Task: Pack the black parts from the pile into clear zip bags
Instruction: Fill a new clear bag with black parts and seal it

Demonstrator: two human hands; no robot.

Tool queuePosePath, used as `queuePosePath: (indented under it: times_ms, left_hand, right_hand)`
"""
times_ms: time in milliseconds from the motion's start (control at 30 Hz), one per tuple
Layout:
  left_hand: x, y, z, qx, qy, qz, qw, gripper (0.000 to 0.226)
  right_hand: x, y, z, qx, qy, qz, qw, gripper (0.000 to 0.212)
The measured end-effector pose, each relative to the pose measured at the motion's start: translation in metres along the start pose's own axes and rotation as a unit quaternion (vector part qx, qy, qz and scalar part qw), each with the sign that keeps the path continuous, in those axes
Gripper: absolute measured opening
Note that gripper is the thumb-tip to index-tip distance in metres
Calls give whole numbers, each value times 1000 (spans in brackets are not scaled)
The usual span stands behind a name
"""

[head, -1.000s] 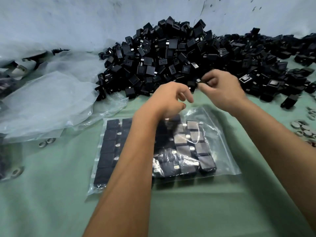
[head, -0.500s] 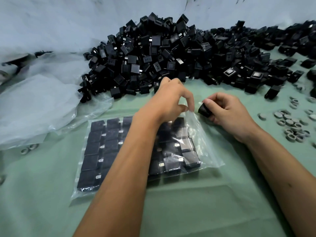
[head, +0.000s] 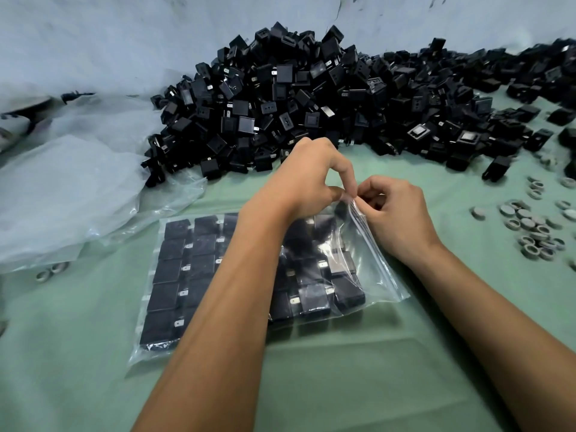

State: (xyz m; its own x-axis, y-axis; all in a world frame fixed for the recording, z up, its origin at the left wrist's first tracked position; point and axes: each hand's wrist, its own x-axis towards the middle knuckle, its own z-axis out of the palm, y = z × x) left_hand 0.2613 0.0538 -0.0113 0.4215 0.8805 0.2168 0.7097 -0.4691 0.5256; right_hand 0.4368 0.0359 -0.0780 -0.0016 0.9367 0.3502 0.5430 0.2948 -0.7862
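Observation:
A big pile of black parts [head: 311, 98] lies at the back of the green table. In front of it a clear zip bag [head: 385, 283] lies flat, filled with rows of black parts [head: 174, 269]. My left hand [head: 308, 179] reaches over the bag and pinches its far right corner between thumb and forefinger. My right hand [head: 402, 213] is right beside it, fingers curled, pinching the bag's zip edge at the same corner. A dark part [head: 340, 210] shows inside the bag just below the pinch. My left forearm hides the bag's middle.
Crumpled clear plastic [head: 68, 182] lies at the left, partly under the pile's edge. Several grey rings [head: 530, 229] are scattered at the right, two more rings [head: 51, 271] at the left. A pale wall [head: 124, 42] stands behind the pile. Green table cover [head: 343, 385] spreads in front.
My right hand brought a black part from the pile down to the bag's open edge. Both hands now pinch the bag's far right corner, and the part is out of my fingers.

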Motion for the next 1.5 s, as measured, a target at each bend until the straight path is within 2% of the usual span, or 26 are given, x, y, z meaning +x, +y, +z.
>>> queuePosePath:
  times_ms: [200, 300, 367, 567, 800, 867, 1500]
  left_hand:
    - [2, -8, 5, -22, 16, -20, 999, 20]
    - [-1, -22, 1, -34, 32, -54, 997, 21]
    - [-5, -32, -4, -35, 24, -83, 996, 18]
    - [-15, -47, -14, -52, -19, -146, 988, 14]
    - [-15, -45, -13, -55, -40, -163, 984, 12]
    - [-14, -45, -13, -45, -43, -165, 984, 10]
    - [-16, -40, -11, -65, -52, -172, 982, 14]
  right_hand:
    - [-3, -6, 4, 14, -19, -13, 1000, 14]
    - [0, -3, -1, 58, -53, 35, 996, 15]
    - [2, -3, -3, 86, -65, 61, 992, 17]
    - [-2, -8, 3, 52, -65, 30, 996, 11]
    - [0, -3, 5, 91, -6, 68, 994, 12]
    - [0, -3, 5, 81, 2, 59, 995, 20]
    - [-2, -10, 1, 105, -72, 56, 990, 27]
